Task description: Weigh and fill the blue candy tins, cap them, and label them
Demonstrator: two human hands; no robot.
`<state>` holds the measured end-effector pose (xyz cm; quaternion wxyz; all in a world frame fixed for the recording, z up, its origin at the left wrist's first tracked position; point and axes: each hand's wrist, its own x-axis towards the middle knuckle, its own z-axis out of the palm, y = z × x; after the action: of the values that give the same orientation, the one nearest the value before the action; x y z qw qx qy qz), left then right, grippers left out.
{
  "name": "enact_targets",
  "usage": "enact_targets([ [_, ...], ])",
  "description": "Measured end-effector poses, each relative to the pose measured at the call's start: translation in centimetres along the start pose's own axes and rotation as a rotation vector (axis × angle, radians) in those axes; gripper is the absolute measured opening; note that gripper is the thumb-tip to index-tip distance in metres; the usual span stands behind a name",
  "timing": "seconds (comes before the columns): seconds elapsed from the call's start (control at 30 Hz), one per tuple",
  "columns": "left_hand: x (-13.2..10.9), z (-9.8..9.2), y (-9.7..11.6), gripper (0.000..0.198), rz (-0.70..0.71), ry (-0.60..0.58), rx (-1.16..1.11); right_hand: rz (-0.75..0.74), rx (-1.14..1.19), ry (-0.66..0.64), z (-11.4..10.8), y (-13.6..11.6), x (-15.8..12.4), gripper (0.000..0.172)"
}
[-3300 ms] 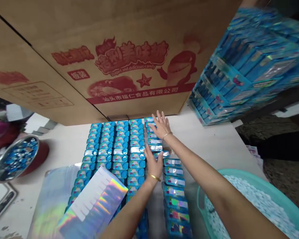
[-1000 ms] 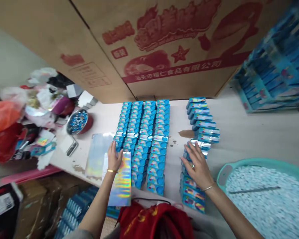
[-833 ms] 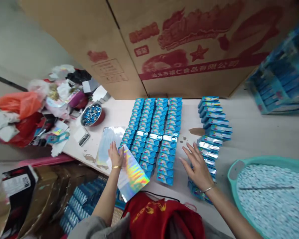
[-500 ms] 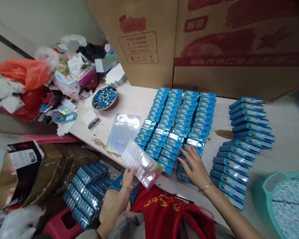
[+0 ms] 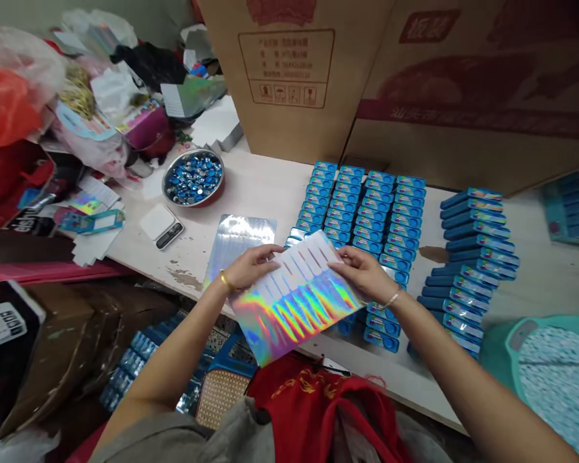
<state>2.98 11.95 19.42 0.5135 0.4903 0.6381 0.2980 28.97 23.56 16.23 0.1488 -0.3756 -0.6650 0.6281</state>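
A shiny rainbow sticker sheet (image 5: 299,308), with a whitish striped part along its upper side, is held up in front of me over the table's near edge. My left hand (image 5: 251,265) pinches its upper left side, and my right hand (image 5: 367,273) grips the right edge. Behind the sheet stand rows of flat blue cases (image 5: 357,212), partly covered by it and by my right hand. A second silvery sheet (image 5: 246,233) lies flat on the table, just beyond my left hand. More blue cases (image 5: 482,247) lean in a row at the right.
Large cardboard cartons (image 5: 284,135) wall off the back. At the left are a metal bowl (image 5: 206,200) of small blue pieces, a small scale (image 5: 158,225) and piled bags (image 5: 9,109). A teal tub (image 5: 504,354) of small pale pieces stands at right.
My right hand has left the blue cases and taken hold of the sheet's right edge. My left hand has raised the sheet up and away from me. The view has shifted closer.
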Motion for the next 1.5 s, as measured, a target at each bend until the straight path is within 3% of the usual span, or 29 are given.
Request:
enact_targets([
  [0.03,0.9,-0.4,-0.2,0.040,-0.004,-0.037,0.028,0.060,0.106,0.028,-0.6,0.6,-0.4,0.034],
  [0.13,2.5,-0.7,-1.5,0.037,-0.037,-0.088,-0.032,0.137,0.254,0.293,-2.5,2.5,-2.7,0.031],
  [0.3,4.5,2.7,-3.0,0.029,0.010,-0.023,-0.321,0.209,0.197,0.458,-4.3,4.9,-7.1,0.033],
  [0.4,6.6,5.6,-2.1,0.023,0.084,-0.041,-0.275,0.137,-0.166,0.644,-5.0,5.5,-8.6,0.048],
  [0.5,9.0,7.9,-0.2,0.016,0.187,-0.163,-0.126,-0.013,-0.657,0.769,-5.4,5.0,-8.8,0.067],
  [0.63,12.6,10.3,1.9,0.016,0.286,-0.297,-0.040,-0.104,-0.860,0.573,-5.8,4.1,-6.1,0.058],
  [0.77,16.2,11.0,2.8,0.016,0.257,-0.291,-0.004,-0.096,-0.711,0.405,-7.3,4.9,-1.6,0.035],
  [1.03,22.1,11.4,1.8,0.023,0.174,-0.241,0.036,-0.030,-0.643,0.314,-11.1,6.7,3.7,0.028],
  [1.27,25.4,13.1,1.4,0.029,0.508,-0.107,0.844,0.045,-0.629,0.298,-12.5,9.8,7.0,0.026],
  [1.5,26.8,13.9,1.4,0.030,0.579,-0.130,1.055,0.099,-0.602,0.267,-13.6,11.1,9.2,0.024],
])
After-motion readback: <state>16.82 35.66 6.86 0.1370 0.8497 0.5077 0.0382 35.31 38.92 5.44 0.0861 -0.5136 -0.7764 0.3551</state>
